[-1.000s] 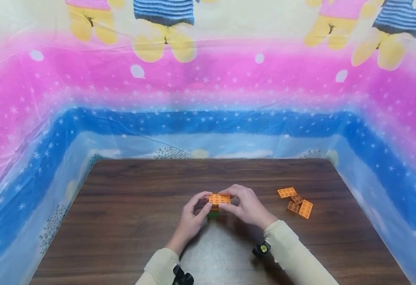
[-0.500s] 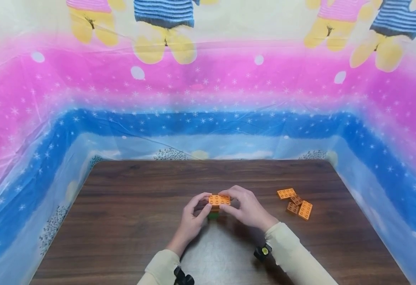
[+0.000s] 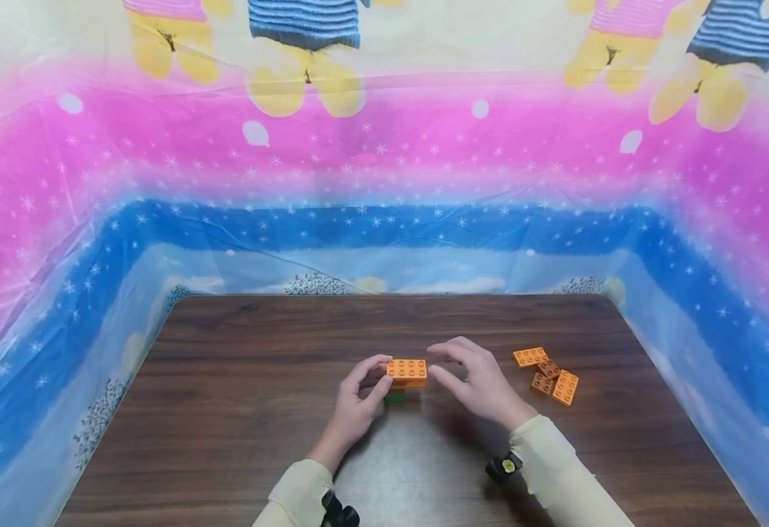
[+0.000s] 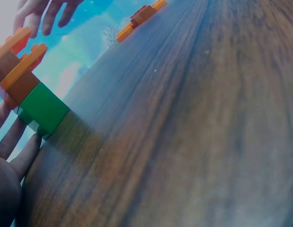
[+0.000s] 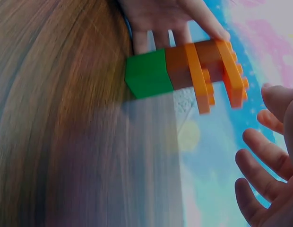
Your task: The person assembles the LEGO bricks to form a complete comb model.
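Centrally on the tabletop (image 3: 259, 351) stands a stack (image 3: 407, 371): one green block (image 5: 149, 75), two brown blocks (image 5: 178, 68) alternating with two studded orange plates (image 5: 198, 78). The left hand (image 3: 356, 399) pinches it; the right hand (image 3: 479, 380) spreads its fingers nearby. Rightward lie two loose plates (image 3: 565, 388), orange, and two brown pieces (image 3: 541, 383).

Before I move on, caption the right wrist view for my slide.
Left hand gripping a green-based brick tower on the table, right hand apart from it.
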Demonstrator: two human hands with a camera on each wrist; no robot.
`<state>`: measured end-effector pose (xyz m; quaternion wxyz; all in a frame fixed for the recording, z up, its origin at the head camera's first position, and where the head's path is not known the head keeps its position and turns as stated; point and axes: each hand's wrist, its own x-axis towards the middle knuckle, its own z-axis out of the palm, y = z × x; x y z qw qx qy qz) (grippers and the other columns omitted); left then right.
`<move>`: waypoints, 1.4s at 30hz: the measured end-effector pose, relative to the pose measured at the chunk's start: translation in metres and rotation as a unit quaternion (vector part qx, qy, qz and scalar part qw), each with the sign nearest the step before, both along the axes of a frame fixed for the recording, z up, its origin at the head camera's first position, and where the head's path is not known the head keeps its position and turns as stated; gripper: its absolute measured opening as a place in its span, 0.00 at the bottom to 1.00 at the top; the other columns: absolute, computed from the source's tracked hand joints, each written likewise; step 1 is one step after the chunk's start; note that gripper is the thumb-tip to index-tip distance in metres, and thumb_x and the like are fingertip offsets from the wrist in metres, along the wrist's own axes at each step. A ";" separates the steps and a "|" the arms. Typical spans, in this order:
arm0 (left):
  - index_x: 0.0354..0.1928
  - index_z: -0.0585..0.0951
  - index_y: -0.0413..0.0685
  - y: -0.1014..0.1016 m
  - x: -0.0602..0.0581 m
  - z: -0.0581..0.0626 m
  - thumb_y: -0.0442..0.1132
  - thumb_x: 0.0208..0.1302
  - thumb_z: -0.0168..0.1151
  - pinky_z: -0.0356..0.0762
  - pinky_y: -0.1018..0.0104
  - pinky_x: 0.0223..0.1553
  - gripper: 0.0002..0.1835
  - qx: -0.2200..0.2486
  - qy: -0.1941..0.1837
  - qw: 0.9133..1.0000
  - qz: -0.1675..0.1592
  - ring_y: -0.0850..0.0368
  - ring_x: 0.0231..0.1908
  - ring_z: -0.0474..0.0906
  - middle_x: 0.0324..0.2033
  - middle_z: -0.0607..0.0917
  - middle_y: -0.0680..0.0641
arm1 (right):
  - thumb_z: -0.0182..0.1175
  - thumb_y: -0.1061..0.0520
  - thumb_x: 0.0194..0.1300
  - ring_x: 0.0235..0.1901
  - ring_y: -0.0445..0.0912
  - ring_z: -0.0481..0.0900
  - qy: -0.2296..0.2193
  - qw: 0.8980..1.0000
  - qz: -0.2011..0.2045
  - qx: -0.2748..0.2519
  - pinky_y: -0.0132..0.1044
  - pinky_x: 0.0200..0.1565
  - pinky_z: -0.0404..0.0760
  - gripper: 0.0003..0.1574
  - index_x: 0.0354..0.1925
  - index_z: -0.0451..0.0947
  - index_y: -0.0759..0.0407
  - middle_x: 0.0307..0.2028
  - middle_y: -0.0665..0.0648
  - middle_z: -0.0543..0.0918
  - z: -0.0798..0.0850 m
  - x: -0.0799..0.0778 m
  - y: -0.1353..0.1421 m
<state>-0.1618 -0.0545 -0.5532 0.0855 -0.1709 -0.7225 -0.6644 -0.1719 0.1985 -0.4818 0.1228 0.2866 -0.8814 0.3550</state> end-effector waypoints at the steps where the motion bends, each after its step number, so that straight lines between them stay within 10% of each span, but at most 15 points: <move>1: 0.64 0.81 0.54 0.000 0.000 0.000 0.37 0.75 0.64 0.83 0.59 0.53 0.18 0.000 0.000 1.000 0.000 0.50 0.55 0.84 0.54 0.86 0.45 | 0.67 0.50 0.74 0.51 0.47 0.85 0.000 1.000 -0.008 -0.001 0.50 0.51 0.86 0.20 0.61 0.83 0.49 0.53 0.52 0.85 -0.001 0.001 0.004; 42: 0.64 0.81 0.55 0.000 0.000 -0.002 0.38 0.76 0.65 0.82 0.60 0.54 0.18 -0.004 -0.008 1.000 0.005 0.48 0.56 0.83 0.54 0.86 0.46 | 0.78 0.54 0.61 0.51 0.60 0.79 -0.020 0.969 -0.214 0.118 0.64 0.54 0.76 0.28 0.56 0.84 0.61 0.48 0.62 0.85 -0.049 0.026 0.137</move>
